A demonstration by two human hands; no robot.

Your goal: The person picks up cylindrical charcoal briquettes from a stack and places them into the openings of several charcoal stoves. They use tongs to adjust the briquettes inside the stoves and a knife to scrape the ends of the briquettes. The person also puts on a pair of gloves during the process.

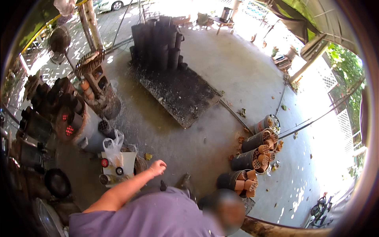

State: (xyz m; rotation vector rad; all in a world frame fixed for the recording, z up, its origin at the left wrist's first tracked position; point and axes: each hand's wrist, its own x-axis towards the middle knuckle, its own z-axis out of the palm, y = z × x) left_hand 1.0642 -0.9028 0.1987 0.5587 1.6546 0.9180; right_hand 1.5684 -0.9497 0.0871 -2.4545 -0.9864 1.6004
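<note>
My bare left arm reaches across the lower left from a purple shirt. My left hand (158, 168) hangs in the air with its fingers curled; nothing shows in it. Nearest to it are a small white-topped stand (128, 160) and a yellow leaf (148, 157) on the floor. A clear plastic bag (114, 148) lies on the stand. My right hand is not visible. At the shirt's right edge sits a round dark shape (209, 203) with a smeared orange-brown patch; I cannot make out what it is.
Dark buckets (241, 161) of orange perforated cylinders (263, 158) line the right. Ahead, a dark plate (179, 93) bears tall black cylinders (154, 49). At left, a metal drum (91, 130) stands beside glowing red perforated pieces (69, 130), blocks (96, 77) and a fan (59, 39).
</note>
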